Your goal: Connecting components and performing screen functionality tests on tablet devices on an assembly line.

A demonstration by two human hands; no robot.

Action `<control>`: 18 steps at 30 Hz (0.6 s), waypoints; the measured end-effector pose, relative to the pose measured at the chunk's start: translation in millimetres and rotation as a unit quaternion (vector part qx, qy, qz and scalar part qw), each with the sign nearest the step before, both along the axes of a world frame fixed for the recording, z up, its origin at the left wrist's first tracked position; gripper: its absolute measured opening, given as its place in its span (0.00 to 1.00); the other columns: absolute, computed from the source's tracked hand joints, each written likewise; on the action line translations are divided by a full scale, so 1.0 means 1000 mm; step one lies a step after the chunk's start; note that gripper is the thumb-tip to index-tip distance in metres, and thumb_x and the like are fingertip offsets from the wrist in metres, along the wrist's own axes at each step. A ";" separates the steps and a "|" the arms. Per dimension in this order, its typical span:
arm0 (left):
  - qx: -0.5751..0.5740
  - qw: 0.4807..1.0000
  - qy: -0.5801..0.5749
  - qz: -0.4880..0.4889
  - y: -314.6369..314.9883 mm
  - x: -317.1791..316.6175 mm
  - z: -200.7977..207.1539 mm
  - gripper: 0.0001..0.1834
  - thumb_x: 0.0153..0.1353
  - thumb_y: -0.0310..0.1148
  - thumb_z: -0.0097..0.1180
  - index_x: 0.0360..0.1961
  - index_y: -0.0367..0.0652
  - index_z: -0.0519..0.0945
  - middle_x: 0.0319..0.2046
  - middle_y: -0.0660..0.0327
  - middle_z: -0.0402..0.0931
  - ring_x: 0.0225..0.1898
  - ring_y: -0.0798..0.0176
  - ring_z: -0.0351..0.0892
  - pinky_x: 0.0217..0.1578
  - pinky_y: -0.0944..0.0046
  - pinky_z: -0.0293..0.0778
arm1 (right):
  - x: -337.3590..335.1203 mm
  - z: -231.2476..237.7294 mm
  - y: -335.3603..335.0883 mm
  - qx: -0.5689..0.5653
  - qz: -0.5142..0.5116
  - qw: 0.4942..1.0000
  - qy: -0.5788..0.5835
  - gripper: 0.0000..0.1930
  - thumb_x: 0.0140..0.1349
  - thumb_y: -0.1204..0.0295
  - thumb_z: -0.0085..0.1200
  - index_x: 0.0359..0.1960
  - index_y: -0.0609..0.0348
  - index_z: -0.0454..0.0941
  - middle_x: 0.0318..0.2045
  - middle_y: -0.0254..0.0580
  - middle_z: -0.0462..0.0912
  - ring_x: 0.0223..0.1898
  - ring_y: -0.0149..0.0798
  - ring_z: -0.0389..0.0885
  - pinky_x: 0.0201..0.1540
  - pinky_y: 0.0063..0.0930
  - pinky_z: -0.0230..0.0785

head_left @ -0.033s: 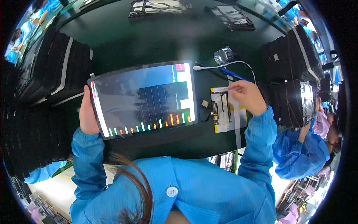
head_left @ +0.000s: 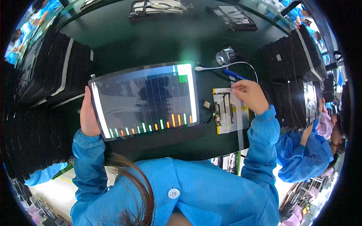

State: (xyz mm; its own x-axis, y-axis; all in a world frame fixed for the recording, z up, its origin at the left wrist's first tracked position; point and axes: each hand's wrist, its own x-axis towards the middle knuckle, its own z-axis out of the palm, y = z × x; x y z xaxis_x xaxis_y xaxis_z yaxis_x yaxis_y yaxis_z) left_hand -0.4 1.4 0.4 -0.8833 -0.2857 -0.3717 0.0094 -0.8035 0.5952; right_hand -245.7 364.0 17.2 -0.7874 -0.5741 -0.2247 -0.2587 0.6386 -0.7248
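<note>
A tablet-like display panel point(head_left: 145, 101) with a lit screen stands or lies in front of me, its left edge in my left hand point(head_left: 89, 115). Coloured bars line the lower part of the screen, and a white band with a green block shows at its right. My right hand point(head_left: 250, 97) is closed in a pinch at the upper edge of a flat battery pack point(head_left: 226, 115) with yellow edges and a small circuit strip. Whatever is between those fingertips is too small to make out. A pale strip point(head_left: 240, 137) runs down beside the pack.
Behind the pack lie a white cable point(head_left: 218, 68), a blue pen point(head_left: 233, 74) and a roll of clear tape point(head_left: 226, 55). Black stacks point(head_left: 52, 71) rise at left, with another stack point(head_left: 290, 60) at right. Opened device parts point(head_left: 233, 17) lie at the back. A co-worker in blue point(head_left: 305, 154) sits at right.
On the screen, the red block at the upper right has gone and a green block shows there, with more white around it. Both hands stay almost in place.
</note>
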 end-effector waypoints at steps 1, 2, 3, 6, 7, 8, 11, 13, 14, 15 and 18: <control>-0.025 0.999 -0.018 0.014 0.002 -0.001 0.001 0.30 0.66 0.55 0.29 0.56 0.42 0.66 0.51 0.52 0.70 0.50 0.53 0.72 0.51 0.54 0.69 | -0.007 -0.004 0.002 0.028 -0.034 0.999 -0.029 0.09 0.52 0.74 0.57 0.34 0.66 0.78 0.24 0.39 0.79 0.24 0.27 0.76 0.27 0.21 0.69; -0.049 0.998 -0.036 0.029 0.003 -0.003 0.002 0.30 0.67 0.54 0.29 0.56 0.42 0.66 0.51 0.52 0.70 0.49 0.53 0.73 0.50 0.54 0.69 | -0.009 -0.004 0.002 0.024 -0.041 0.998 -0.034 0.09 0.51 0.75 0.58 0.33 0.66 0.79 0.23 0.40 0.80 0.23 0.27 0.75 0.26 0.20 0.68; -0.049 0.998 -0.036 0.029 0.003 -0.002 0.003 0.30 0.67 0.54 0.29 0.56 0.42 0.66 0.51 0.52 0.70 0.49 0.53 0.73 0.50 0.54 0.69 | -0.012 -0.004 0.000 0.023 -0.041 0.998 -0.034 0.09 0.51 0.75 0.58 0.33 0.66 0.79 0.23 0.40 0.80 0.23 0.27 0.75 0.26 0.20 0.68; -0.066 0.996 -0.045 0.036 0.003 -0.002 0.003 0.29 0.67 0.54 0.30 0.55 0.42 0.67 0.50 0.53 0.71 0.48 0.54 0.73 0.50 0.56 0.70 | -0.016 -0.002 -0.005 0.032 -0.020 0.998 -0.046 0.08 0.50 0.75 0.59 0.30 0.67 0.79 0.22 0.39 0.79 0.22 0.27 0.75 0.25 0.20 0.68; -0.062 0.996 -0.050 0.040 0.002 -0.002 0.002 0.29 0.67 0.54 0.30 0.55 0.43 0.67 0.50 0.54 0.71 0.48 0.55 0.74 0.50 0.56 0.70 | -0.015 0.001 -0.008 0.042 -0.024 0.998 -0.042 0.08 0.50 0.75 0.59 0.30 0.67 0.79 0.21 0.39 0.79 0.21 0.27 0.75 0.25 0.20 0.67; -0.059 0.996 -0.056 0.044 0.002 -0.002 0.002 0.28 0.67 0.53 0.31 0.55 0.43 0.68 0.50 0.55 0.71 0.48 0.55 0.74 0.50 0.57 0.70 | -0.015 0.002 -0.010 0.053 -0.028 0.998 -0.038 0.07 0.49 0.75 0.59 0.29 0.67 0.80 0.20 0.39 0.79 0.21 0.27 0.75 0.25 0.20 0.67; -0.066 0.995 -0.059 0.042 -0.002 0.000 -0.001 0.28 0.67 0.53 0.31 0.55 0.43 0.68 0.51 0.56 0.71 0.48 0.56 0.74 0.49 0.57 0.70 | -0.016 0.002 -0.010 0.053 -0.036 0.997 -0.043 0.07 0.49 0.75 0.59 0.29 0.67 0.80 0.19 0.39 0.79 0.20 0.26 0.75 0.24 0.19 0.66; -0.065 0.995 -0.059 0.039 -0.001 0.000 0.000 0.28 0.67 0.53 0.31 0.55 0.44 0.68 0.50 0.56 0.72 0.48 0.56 0.74 0.49 0.58 0.70 | -0.016 0.001 -0.009 0.048 -0.038 0.997 -0.047 0.07 0.49 0.75 0.59 0.28 0.67 0.80 0.19 0.39 0.79 0.20 0.26 0.75 0.24 0.19 0.66; -0.064 0.996 -0.058 0.038 0.000 0.000 0.001 0.28 0.67 0.53 0.31 0.55 0.44 0.68 0.50 0.57 0.72 0.48 0.56 0.73 0.49 0.58 0.70 | -0.016 0.001 -0.009 0.042 -0.039 0.997 -0.049 0.07 0.49 0.75 0.60 0.28 0.67 0.80 0.19 0.39 0.79 0.20 0.26 0.75 0.24 0.20 0.66; -0.063 0.996 -0.057 0.036 0.000 -0.001 0.000 0.28 0.67 0.53 0.31 0.55 0.44 0.68 0.50 0.57 0.72 0.48 0.56 0.73 0.49 0.58 0.70 | -0.016 0.000 -0.008 0.043 -0.041 0.997 -0.049 0.07 0.49 0.75 0.60 0.28 0.67 0.80 0.19 0.39 0.79 0.20 0.26 0.75 0.24 0.20 0.66; -0.071 0.995 -0.056 0.041 -0.001 -0.001 -0.002 0.28 0.67 0.53 0.32 0.55 0.44 0.68 0.50 0.57 0.72 0.48 0.57 0.74 0.49 0.58 0.70 | -0.016 0.000 -0.006 0.049 -0.039 0.997 -0.051 0.07 0.49 0.75 0.59 0.28 0.67 0.80 0.19 0.39 0.79 0.19 0.27 0.74 0.24 0.20 0.66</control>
State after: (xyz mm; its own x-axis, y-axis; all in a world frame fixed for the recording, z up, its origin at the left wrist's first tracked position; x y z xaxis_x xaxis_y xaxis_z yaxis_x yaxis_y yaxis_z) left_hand -0.9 0.5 -1.8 -0.8107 -0.4115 -0.4165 -0.0010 -0.7105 0.7037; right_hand -261.9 358.0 17.5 -0.7990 -0.4828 -0.3585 -0.1331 0.7234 -0.6775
